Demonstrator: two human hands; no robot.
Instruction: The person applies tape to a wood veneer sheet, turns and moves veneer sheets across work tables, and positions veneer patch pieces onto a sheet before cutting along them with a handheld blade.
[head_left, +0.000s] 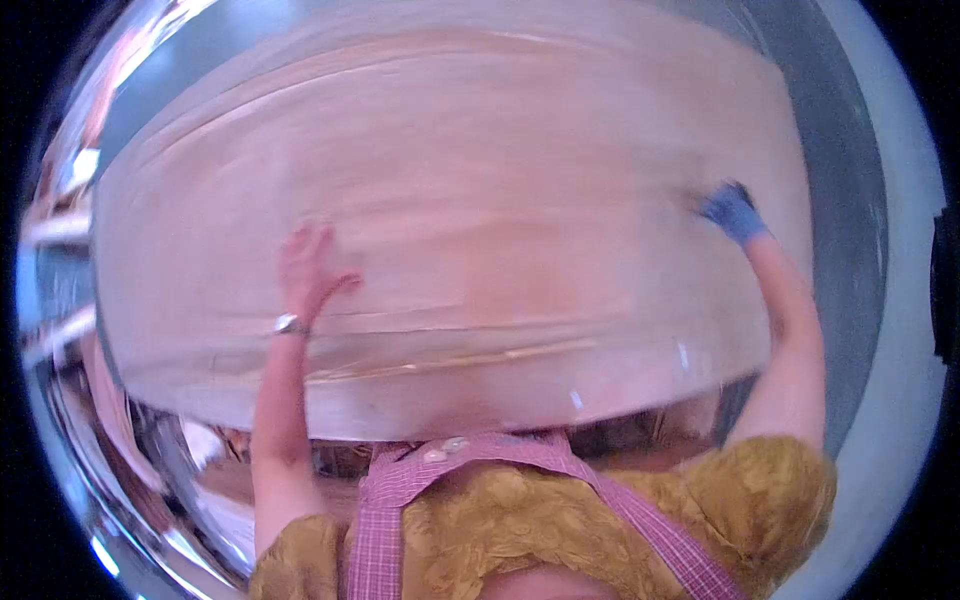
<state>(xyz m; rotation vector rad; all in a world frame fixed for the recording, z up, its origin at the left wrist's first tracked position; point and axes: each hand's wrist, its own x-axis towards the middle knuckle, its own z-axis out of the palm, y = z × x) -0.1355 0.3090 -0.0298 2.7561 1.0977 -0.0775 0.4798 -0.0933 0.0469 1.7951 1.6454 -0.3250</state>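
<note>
My left hand (310, 265) is bare, with a watch (289, 324) at the wrist. Its fingers are spread over a large pinkish sheet (480, 190) that covers most of the table. On the right, my right hand (733, 212) wears a blue glove and is blurred by motion near the sheet's right part. Something dark shows at its fingers, too smeared to name. The sheet has long creases, and its near edge (500, 357) runs across the table in front of me.
The pale table (430, 402) shows its near edge close to my body. Grey floor (850, 190) lies beyond the right side. Shiny, cluttered objects (190, 520) stand at the lower left, with white bars (60, 230) at the far left.
</note>
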